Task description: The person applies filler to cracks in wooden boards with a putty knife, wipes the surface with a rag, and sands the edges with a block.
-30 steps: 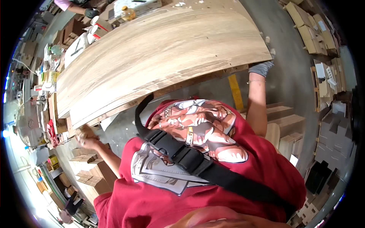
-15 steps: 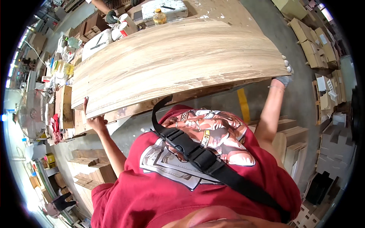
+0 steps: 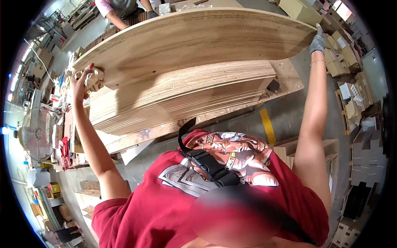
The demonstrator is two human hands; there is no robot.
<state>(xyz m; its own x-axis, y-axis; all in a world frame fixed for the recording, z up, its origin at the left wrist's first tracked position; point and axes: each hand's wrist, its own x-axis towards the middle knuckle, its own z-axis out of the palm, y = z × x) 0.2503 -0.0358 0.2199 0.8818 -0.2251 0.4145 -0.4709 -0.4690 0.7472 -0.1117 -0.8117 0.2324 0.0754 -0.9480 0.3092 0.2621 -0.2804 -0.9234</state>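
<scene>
A long wood-grain panel (image 3: 198, 39) is tipped up on its long side, its broad face turned toward me, above a stack of similar panels (image 3: 186, 93) on the worktable (image 3: 285, 84). At the panel's left end, my bare left hand (image 3: 79, 80) is closed, with a crumpled whitish rag (image 3: 96, 78) bunched against the board. My right hand (image 3: 317, 43), in a grey glove, grips the upper right corner. Both arms reach far out from my body. Small dark holes dot the panel's lower left part.
Across the table stands another person (image 3: 120, 12), with slatted brown boards close to their hands. A fan (image 3: 39, 134) is at the left. Cardboard boxes and pallets (image 3: 355, 99) line the right side. More stacked boards lie on the floor near both my elbows.
The panel has gone from lying nearly flat close to me to tipped up and farther away, uncovering the stack below. Both hands moved outward and away with it. A rag now shows at my left hand.
</scene>
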